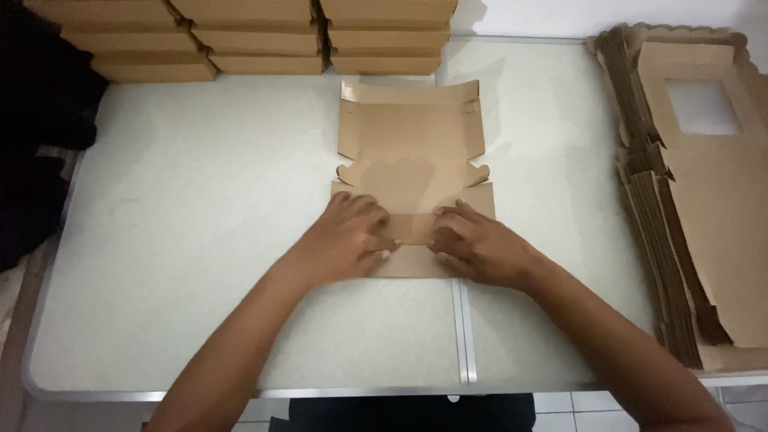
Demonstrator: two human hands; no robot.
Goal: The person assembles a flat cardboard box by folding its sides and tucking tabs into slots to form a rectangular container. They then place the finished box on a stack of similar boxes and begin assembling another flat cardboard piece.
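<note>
**Both Hands Pressing a Flat Cardboard Blank on the Counter**

Nearest the camera, both forearms extend forward over the pale counter (200, 240), whose metal edge runs along the bottom of the view. A narrow metal seam (462, 332) divides the counter surface just in front of the hands.

The left hand (348, 238) lies palm down on the near left portion of the brown cardboard blank (412, 156). Its grip is not closed on anything: the fingers are bent and pressed downward onto a folded near flap (414, 227). The right hand (478, 246) mirrors this on the near right portion, fingers curled, fingertips bearing on the same flap. The two hands are close together, with a short strip of flap showing between them.

The cardboard blank lies flat at the centre of the counter, its long axis running away from the person. Beyond the hands it shows notched side tabs and a far edge with small cut slots.

At the right edge of the counter, a stack of unfolded blanks (688, 232) lies spread, the top one showing a rectangular window cutout (702, 106).

At the far edge, stacked assembled boxes (264, 36) stand in rows. The far edge of the central blank lies just in front of them.
</note>
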